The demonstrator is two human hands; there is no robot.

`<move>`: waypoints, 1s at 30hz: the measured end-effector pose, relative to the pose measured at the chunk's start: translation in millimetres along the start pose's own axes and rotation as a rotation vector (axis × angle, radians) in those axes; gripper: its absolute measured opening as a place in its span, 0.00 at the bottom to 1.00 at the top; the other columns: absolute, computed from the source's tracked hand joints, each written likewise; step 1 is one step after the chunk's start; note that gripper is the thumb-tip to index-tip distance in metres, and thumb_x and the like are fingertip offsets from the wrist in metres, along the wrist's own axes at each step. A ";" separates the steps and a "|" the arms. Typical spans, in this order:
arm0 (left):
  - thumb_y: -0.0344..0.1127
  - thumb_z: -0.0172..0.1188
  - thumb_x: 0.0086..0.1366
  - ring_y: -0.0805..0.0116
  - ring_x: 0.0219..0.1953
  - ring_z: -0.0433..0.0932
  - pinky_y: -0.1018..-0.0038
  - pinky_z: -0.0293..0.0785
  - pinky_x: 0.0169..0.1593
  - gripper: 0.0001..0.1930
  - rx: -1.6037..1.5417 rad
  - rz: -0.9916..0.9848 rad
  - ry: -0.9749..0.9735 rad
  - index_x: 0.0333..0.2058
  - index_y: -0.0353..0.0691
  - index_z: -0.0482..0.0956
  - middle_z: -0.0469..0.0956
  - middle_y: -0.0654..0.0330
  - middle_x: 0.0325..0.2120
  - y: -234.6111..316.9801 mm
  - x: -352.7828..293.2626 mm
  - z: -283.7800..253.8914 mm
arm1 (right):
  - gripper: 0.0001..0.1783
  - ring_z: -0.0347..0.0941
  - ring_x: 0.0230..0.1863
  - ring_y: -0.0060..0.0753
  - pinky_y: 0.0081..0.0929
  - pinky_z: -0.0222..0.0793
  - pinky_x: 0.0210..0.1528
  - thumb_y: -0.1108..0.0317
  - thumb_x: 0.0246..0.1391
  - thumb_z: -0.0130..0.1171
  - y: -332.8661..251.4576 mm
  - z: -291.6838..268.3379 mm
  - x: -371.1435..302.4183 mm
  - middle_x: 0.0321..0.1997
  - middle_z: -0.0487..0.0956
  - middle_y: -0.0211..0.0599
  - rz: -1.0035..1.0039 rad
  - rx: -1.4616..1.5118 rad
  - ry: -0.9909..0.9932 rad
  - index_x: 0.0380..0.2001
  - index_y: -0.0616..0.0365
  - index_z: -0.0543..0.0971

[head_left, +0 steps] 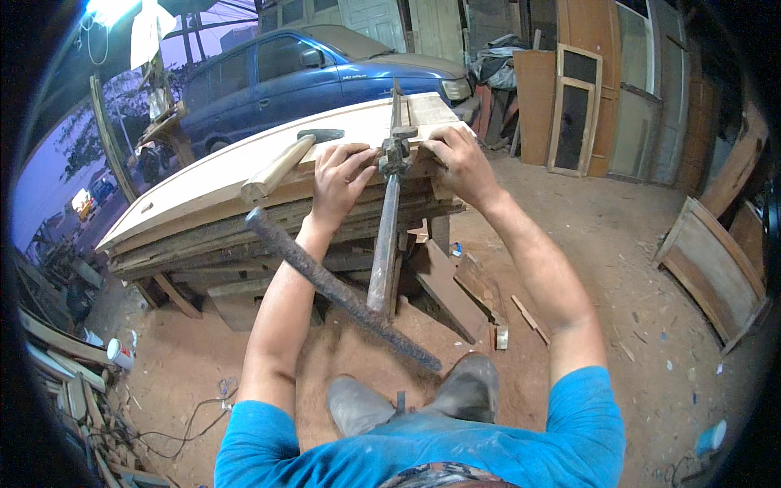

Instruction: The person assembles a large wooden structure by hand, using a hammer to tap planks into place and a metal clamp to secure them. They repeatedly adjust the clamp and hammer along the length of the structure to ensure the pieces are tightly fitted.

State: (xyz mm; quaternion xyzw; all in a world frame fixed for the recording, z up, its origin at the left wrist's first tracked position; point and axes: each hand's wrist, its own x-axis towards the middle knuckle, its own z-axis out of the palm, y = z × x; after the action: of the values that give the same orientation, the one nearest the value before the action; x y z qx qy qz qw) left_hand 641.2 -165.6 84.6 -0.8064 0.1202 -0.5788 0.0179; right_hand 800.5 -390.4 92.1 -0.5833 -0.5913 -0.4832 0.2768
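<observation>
A long pale wooden panel (215, 163) lies on the workbench. A metal bar clamp (396, 154) sits across its near edge, its screw shaft (384, 244) coming toward me. A rusty rod (333, 285) crosses the shaft's near end as a handle. Left of the clamp jaw, my left hand (342, 183) has its fingers bent over the panel's edge. On the jaw's other side my right hand (464, 167) grips the same edge with curled fingers; its fingertips are partly hidden. A hammer (281, 167) with a pale wooden handle rests on the panel, beside my left hand.
Stacked boards (203, 236) lie beneath the panel. Offcuts (443, 289) lean and lie on the dirt floor by my boots (468, 386). A blue car (301, 77) stands behind the bench. Wooden frames (576, 110) lean at the right, and a cable (187, 431) trails at lower left.
</observation>
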 end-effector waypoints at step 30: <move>0.38 0.70 0.55 0.59 0.47 0.77 0.62 0.71 0.52 0.13 -0.054 0.050 0.124 0.40 0.46 0.86 0.81 0.65 0.42 -17.5 -10.7 2.7 | 0.25 0.79 0.32 0.46 0.38 0.77 0.41 0.62 0.55 0.65 -301.1 -193.0 70.7 0.26 0.78 0.44 0.047 -0.563 -0.553 0.52 0.67 0.79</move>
State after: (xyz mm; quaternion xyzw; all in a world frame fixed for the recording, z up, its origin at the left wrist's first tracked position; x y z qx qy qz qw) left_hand 643.5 -146.7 76.8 -0.7659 0.1569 -0.6235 0.0032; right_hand 454.8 -488.7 153.6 -0.7580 -0.4745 -0.4444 -0.0526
